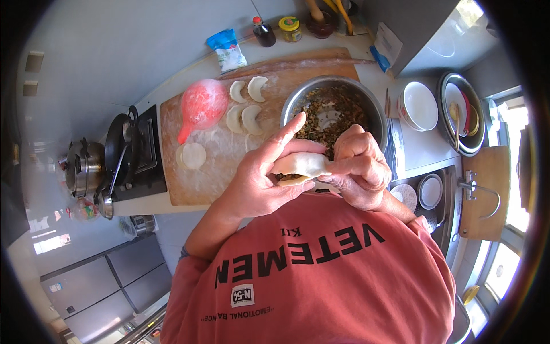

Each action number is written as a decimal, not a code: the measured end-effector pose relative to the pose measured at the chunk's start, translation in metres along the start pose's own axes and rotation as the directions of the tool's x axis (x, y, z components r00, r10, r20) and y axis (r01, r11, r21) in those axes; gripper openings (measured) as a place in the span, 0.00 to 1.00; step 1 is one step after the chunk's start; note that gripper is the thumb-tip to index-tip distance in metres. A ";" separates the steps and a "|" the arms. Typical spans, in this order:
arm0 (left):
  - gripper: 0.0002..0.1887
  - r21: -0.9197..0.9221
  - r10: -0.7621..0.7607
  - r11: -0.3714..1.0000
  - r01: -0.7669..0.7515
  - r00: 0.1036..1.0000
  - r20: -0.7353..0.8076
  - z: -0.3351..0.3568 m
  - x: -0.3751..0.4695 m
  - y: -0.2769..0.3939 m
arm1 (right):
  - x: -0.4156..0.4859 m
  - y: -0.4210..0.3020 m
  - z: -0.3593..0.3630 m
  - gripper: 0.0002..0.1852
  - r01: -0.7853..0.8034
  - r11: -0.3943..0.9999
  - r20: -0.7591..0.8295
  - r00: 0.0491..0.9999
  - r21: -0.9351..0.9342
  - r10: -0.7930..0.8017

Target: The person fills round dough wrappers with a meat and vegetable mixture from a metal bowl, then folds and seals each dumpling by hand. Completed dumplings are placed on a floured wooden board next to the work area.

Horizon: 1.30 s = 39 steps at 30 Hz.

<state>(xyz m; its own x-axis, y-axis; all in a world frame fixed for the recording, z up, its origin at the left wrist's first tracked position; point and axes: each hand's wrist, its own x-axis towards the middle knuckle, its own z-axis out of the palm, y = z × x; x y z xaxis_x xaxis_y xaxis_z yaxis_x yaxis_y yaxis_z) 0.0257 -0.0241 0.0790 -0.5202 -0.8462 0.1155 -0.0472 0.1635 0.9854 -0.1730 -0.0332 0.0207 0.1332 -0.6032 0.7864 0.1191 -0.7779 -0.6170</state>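
A partly closed dumpling (300,165) rests in my left hand (264,176), its filling showing at the left end. The fingertips of my right hand (363,167) pinch its right end, where the dough edges meet. Just beyond both hands stands a steel bowl (293,99) with chopped filling (318,103). On the floured wooden board (184,185) lie several folded dumplings (251,120), two overlapping round wrappers (193,155) and a pink, flour-dusted scoop or ladle-like thing (204,105).
A long rolling pin (296,64) lies along the board's back edge. Behind it stand a blue-and-white bag (227,51), a dark sauce bottle (264,34) and a yellow-lidded jar (290,30). A wok (120,146) is at the left; a white bowl (419,106) and a sink (449,206) are at the right.
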 end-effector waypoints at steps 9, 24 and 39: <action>0.45 -0.022 -0.155 0.987 0.156 0.986 0.059 0.015 0.012 -0.002 | -0.003 -0.002 -0.012 0.16 -0.022 0.997 0.097 0.995 -0.072 0.029; 0.46 -0.003 -0.174 0.984 0.177 0.975 0.139 0.021 0.025 -0.016 | -0.005 -0.006 -0.018 0.12 -0.085 0.978 0.064 0.993 -0.193 0.099; 0.25 -0.270 -0.239 0.924 0.272 0.959 0.151 0.003 0.032 -0.026 | 0.000 -0.016 -0.006 0.14 -0.182 0.912 -0.064 0.983 -0.368 0.170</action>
<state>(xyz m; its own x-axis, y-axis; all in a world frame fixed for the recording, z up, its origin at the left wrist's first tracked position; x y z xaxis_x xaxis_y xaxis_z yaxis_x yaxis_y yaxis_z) 0.0078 -0.0543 0.0564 -0.6164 -0.7743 -0.1432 0.0449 -0.2161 0.9753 -0.1810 -0.0221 0.0308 0.0886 -0.7368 0.6702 -0.2776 -0.6645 -0.6938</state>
